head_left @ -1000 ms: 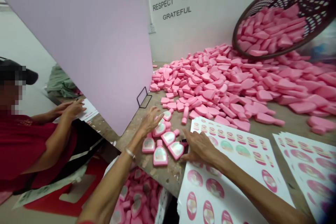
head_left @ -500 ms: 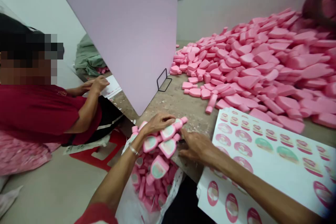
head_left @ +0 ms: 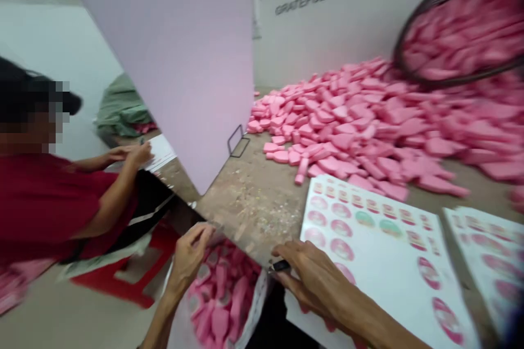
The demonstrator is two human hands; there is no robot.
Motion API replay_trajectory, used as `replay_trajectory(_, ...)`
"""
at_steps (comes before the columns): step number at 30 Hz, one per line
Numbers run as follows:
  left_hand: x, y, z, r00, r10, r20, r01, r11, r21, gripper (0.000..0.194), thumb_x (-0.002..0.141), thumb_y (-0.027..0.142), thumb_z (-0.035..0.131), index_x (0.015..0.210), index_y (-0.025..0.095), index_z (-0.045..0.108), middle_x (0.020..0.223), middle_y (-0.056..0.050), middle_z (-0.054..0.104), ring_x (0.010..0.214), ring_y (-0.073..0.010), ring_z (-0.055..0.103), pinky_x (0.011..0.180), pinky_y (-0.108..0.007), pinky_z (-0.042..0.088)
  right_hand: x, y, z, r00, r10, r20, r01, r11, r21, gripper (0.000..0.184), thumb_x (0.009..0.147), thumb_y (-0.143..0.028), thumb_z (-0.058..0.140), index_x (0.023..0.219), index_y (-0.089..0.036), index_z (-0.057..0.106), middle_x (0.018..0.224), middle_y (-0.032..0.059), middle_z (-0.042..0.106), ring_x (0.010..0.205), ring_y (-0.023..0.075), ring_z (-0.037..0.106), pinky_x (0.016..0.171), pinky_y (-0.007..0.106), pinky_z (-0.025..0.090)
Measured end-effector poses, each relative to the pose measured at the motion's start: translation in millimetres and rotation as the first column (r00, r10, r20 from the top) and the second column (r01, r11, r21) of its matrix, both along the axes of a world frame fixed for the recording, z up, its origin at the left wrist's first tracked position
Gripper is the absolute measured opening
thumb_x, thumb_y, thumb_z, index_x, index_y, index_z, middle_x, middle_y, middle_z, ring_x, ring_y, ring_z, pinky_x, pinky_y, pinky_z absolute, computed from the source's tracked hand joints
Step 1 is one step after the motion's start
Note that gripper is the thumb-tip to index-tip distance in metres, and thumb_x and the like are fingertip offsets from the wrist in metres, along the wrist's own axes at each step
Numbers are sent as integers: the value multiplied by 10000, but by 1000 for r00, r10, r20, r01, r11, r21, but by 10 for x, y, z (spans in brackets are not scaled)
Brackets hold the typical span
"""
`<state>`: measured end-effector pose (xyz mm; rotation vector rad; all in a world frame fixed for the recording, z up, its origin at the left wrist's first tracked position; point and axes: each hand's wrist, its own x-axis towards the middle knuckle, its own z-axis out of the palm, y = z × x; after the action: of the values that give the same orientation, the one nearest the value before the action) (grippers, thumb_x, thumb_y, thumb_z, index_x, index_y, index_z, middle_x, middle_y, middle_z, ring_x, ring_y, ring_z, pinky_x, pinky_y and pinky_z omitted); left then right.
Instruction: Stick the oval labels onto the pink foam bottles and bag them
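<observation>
Holding left hand [head_left: 190, 259] open over pink bottles [head_left: 221, 297]; right hand [head_left: 313, 275] pinching black item [head_left: 281, 265] by speckled bench [head_left: 249, 212].

- A white wall [head_left: 311, 22] at the back, with large black lettering that includes "RESPECT" and "GRATEFUL"
- A lilac partition board [head_left: 164, 60] standing upright on the desk, with a small black wire stand [head_left: 238, 140] at its foot
- A worn wooden desk [head_left: 249, 202] speckled with pale scraps
- A paler wall [head_left: 53, 49] to the left, beyond the partition
- A bundle of green cloth [head_left: 120, 109] beside the partition
- A pale floor [head_left: 98, 322] with a low red plastic stool [head_left: 123, 278]
</observation>
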<state>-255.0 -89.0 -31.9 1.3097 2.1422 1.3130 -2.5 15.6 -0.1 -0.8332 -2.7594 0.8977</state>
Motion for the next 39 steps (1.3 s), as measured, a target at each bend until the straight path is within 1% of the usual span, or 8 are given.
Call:
replay_trajectory(10, 1113, 2321, 54, 960, -262, -95, 252, 961, -112, 259, 751, 304, 622, 966, 159, 630, 1056, -139, 678, 951, -261, 632, 833, -358, 466, 1279, 403, -172, 806, -567, -170, 545, 823, -161, 283, 869, -466, 478, 842, -266, 676, 833, 21, 721, 750, 204, 670, 684, 286, 533)
replay_trajectory(14, 1381, 2780, -52, 961, -247, -125, 226, 960, -163, 235, 757, 207, 604, 983, 145, 599, 1118, -205, 648, 1105, -320, 569, 916, -430, 412, 1668, 364, -405, 753, -635, -176, 614, 773, -162, 265, 803, -509, 550, 808, -300, 713, 814, 7, 737, 721, 213, 689, 646, 273, 561)
replay_trajectory(18, 1319, 2584, 91, 951, -300, -70, 284, 941, -185, 249, 807, 221, 545, 1031, 132, 608, 1009, -152, 681, 962, -267, 618, 820, -372, 454, 1910, 448, -465, 663, -716, -219, 691, 697, -188, 309, 744, -543, 595, 829, -280, 732, 799, 35, 733, 723, 239, 686, 612, 290, 561)
replay_trajectory(22, 1339, 1998, 462, 849, -525, 65, 527, 828, -192, 219, 785, 287, 603, 940, 156, 686, 884, -47, 696, 789, -184, 621, 686, -261, 471, 1694, 562, -198, 528, -809, -257, 778, 582, -237, 513, 742, -590, 591, 1132, -261, 646, 755, 28, 665, 675, 210, 635, 589, 303, 523)
replay_trajectory(26, 1635, 1399, 607, 689, -650, 321, 710, 695, -114, 206, 705, 328, 721, 821, 159, 698, 788, -19, 664, 680, -146, 587, 597, -222, 448, 1257, 454, -14, 623, -693, -363, 533, 715, -453, 402, 833, -543, 544, 1064, -223, 617, 704, -14, 541, 662, 148, 542, 623, 261, 471)
replay_trajectory(32, 2134, 920, 194, 502, -321, 803, 380, 916, 128, 401, 725, 435, 707, 1036, 184, 666, 1025, -71, 687, 896, -204, 648, 785, -291, 521, 932, -100, -79, 580, -703, -410, 222, 622, -751, 353, 930, -501, 414, 984, -199, 588, 770, -9, 563, 675, 126, 537, 668, 254, 477)
replay_trajectory(36, 2227, 907, 87, 503, -322, 802, 375, 917, 134, 367, 815, 488, 605, 936, 146, 659, 937, -105, 698, 856, -206, 669, 753, -295, 538, 1141, -174, -121, 656, -663, -360, 430, 721, -544, 344, 891, -489, 486, 1045, -207, 610, 988, 46, 647, 863, 187, 619, 800, 316, 500)
replay_trajectory(39, 2203, 970, 55, 522, -295, 801, 400, 913, 75, 377, 799, 512, 625, 903, 150, 600, 800, -63, 677, 680, -163, 661, 620, -266, 542, 1464, -5, -298, 518, -814, -261, 821, 559, -114, 453, 854, -504, 504, 1142, -164, 580, 1048, 126, 661, 938, 269, 624, 838, 426, 486)
